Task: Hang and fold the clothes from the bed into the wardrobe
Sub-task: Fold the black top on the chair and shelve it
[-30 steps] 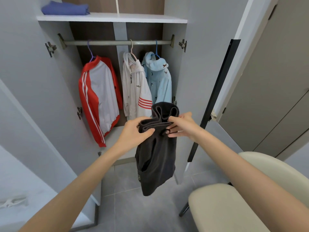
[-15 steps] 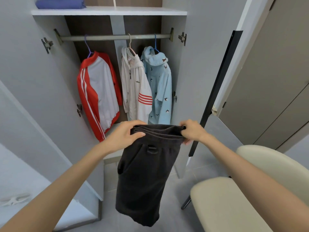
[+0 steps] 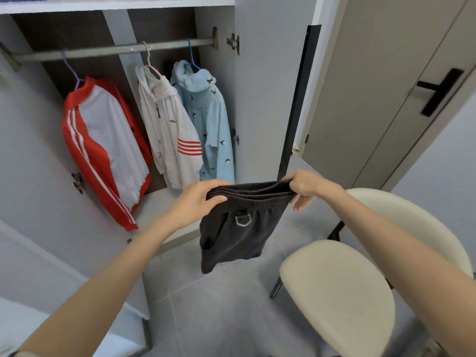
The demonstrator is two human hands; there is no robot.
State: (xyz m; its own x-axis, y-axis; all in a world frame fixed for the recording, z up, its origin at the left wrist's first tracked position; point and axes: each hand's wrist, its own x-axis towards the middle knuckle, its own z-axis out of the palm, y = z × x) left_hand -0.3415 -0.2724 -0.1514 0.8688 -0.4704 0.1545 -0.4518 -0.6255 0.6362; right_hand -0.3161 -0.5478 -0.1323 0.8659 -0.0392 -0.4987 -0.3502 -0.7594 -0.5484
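One open wardrobe (image 3: 257,99) stands beyond both hands, its rail (image 3: 108,51) high above them. Below and to the right of the right hand sits a cream chair (image 3: 334,292). Up and left of the left hand hangs a red-and-white jacket (image 3: 108,150); above that hand hang a white hoodie (image 3: 175,140) and, touching it, a pale blue hoodie (image 3: 213,124). Between the hands a pair of dark shorts (image 3: 237,240) is stretched by its waistband and hangs free below them. The left hand (image 3: 195,202) curls its fingers over the waistband's left end; the right hand (image 3: 306,186) pinches the right end. A metal ring (image 3: 242,219) dangles just under the waistband.
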